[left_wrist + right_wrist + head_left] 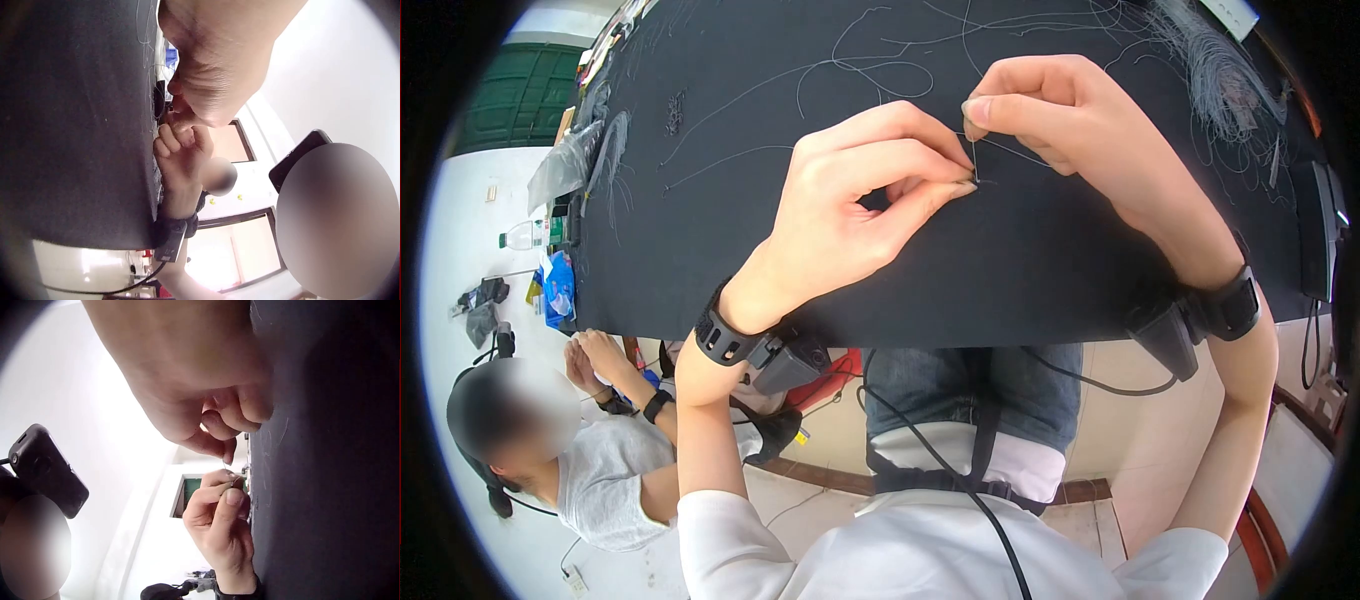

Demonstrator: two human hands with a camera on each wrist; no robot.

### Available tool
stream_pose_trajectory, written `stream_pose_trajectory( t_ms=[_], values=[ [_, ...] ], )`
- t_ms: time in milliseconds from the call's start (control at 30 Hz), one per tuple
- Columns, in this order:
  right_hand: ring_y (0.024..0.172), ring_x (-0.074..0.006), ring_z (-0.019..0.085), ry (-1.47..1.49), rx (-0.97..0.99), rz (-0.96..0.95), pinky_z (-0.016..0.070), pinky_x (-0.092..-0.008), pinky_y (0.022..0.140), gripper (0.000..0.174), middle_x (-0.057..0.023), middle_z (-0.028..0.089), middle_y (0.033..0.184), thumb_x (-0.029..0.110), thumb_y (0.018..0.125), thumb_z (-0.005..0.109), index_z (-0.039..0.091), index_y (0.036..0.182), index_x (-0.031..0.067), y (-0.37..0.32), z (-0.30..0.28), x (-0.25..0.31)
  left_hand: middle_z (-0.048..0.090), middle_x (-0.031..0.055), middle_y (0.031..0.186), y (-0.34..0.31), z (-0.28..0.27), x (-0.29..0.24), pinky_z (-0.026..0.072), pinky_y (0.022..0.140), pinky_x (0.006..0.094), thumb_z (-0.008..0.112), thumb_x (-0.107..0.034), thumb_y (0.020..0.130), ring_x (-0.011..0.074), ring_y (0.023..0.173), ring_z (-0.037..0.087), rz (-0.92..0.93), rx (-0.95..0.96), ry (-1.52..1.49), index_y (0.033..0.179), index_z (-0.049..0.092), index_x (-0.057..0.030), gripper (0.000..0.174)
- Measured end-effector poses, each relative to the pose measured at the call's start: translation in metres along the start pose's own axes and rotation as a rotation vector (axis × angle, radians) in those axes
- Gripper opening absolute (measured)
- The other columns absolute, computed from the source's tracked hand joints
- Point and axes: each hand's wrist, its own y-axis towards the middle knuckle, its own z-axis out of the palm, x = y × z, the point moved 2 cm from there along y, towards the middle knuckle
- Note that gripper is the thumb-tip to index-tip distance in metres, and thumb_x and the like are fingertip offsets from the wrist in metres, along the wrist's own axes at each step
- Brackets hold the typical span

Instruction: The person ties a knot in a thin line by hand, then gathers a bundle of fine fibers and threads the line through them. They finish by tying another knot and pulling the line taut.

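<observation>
Two pinch grips over black cloth: left hand and right hand both nipping fine thread; threading judged unfinished.

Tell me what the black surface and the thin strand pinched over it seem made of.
The black surface looks like matte cloth or felt: no glare, slightly fuzzy. The strand, pinched by the left hand and right hand, is pale grey thread or fine wire: straight between them, while loose strands curl. I cannot tell which.
</observation>
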Motion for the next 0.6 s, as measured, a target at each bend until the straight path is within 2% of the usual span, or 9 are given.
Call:
stream_pose_trajectory(
  t_ms=[100,200,300,400,500,600],
  values=[
    [0.048,0.0009,0.030,0.015,0.032,-0.027,0.0205,-0.0181,0.043,0.018,0.0080,0.042,0.056,0.021,0.085,0.055,0.061,0.077,0.0063,-0.002,0.004,0.002,0.060,0.0042,0.079,0.000,0.001,0.000,0.0403,0.046,0.0204,0.068,0.004,0.069,0.0088,0.052,0.050,-0.015,0.004,-0.001,0.075,0.063,-0.0007,0.009],
    [0.056,-0.0088,0.047,-0.016,0.016,-0.075,0.0359,-0.0235,0.053,0.024,-0.0035,0.054,0.060,0.022,0.077,0.056,0.065,0.074,-0.0006,-0.003,0.008,0.004,0.059,0.0038,0.078,-0.001,0.001,0.001,0.0401,0.046,0.0209,0.068,0.004,0.068,0.0091,0.051,0.050,-0.025,0.000,0.026,0.074,0.063,-0.0010,0.009],
    [0.061,-0.0008,0.044,-0.045,0.085,-0.081,0.0326,-0.0170,0.054,0.019,0.0033,0.052,0.065,0.018,0.085,0.055,0.059,0.076,0.0019,-0.004,0.011,0.001,0.058,0.0035,0.076,-0.001,0.002,0.000,0.0401,0.046,0.0211,0.068,0.004,0.068,0.0095,0.051,0.050,-0.019,-0.003,0.052,0.073,0.063,-0.0012,0.009],
    [0.064,-0.0027,0.048,-0.043,0.093,-0.070,0.0364,-0.0178,0.060,0.020,0.0016,0.054,0.067,0.018,0.085,0.055,0.059,0.076,0.0005,-0.004,0.011,0.001,0.058,0.0034,0.075,0.000,0.002,0.000,0.0404,0.046,0.0214,0.067,0.005,0.067,0.0095,0.051,0.050,-0.022,-0.019,0.044,0.072,0.062,-0.0012,0.010],
    [0.065,-0.0033,0.049,0.038,0.098,-0.084,0.0378,-0.0182,0.062,0.019,0.0008,0.055,0.068,0.017,0.085,0.055,0.059,0.076,0.0006,-0.006,0.013,0.003,0.060,0.0076,0.076,-0.001,0.001,-0.001,0.0432,0.056,0.0233,0.070,0.001,0.067,0.0152,0.063,0.058,-0.051,0.024,0.086,0.073,0.063,0.0003,0.009],
    [0.061,-0.0021,0.046,0.013,0.064,-0.148,0.0350,-0.0177,0.057,0.020,0.0022,0.053,0.065,0.019,0.085,0.055,0.059,0.076,0.0017,-0.005,0.013,0.000,0.061,0.0075,0.076,0.000,0.000,-0.003,0.0449,0.058,0.0234,0.069,0.001,0.067,0.0157,0.065,0.059,-0.066,0.046,0.095,0.073,0.063,0.0000,0.009]
  ],
)
